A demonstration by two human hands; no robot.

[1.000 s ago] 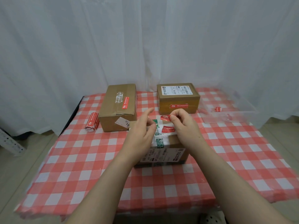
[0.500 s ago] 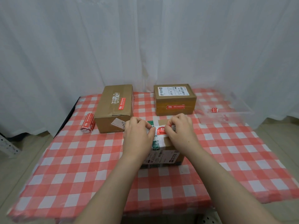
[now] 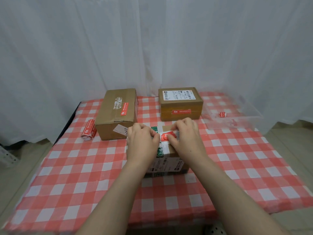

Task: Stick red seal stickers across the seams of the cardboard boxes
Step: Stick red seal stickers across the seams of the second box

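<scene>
A small cardboard box (image 3: 167, 162) with white and green tape stands on the table in front of me. A red seal sticker (image 3: 164, 136) lies across the white tape on its top. My left hand (image 3: 142, 143) has curled fingers at the sticker's left end. With the thumb on top and the fingers curled over the far edge, my right hand (image 3: 185, 135) holds the sticker's right end. Both hands cover much of the box top. Behind stand a left box (image 3: 116, 116) and a right box (image 3: 180, 103), each bearing a red sticker.
A roll of red stickers (image 3: 89, 131) lies left of the left box. A clear plastic tray (image 3: 237, 123) at the back right holds red sticker scraps (image 3: 222, 114). A red-and-white checked cloth (image 3: 84, 175) covers the table; white curtains hang behind.
My right hand brought the sticker down from above the box onto its top. My left hand came in and took the sticker's left end. The camera shifted slightly.
</scene>
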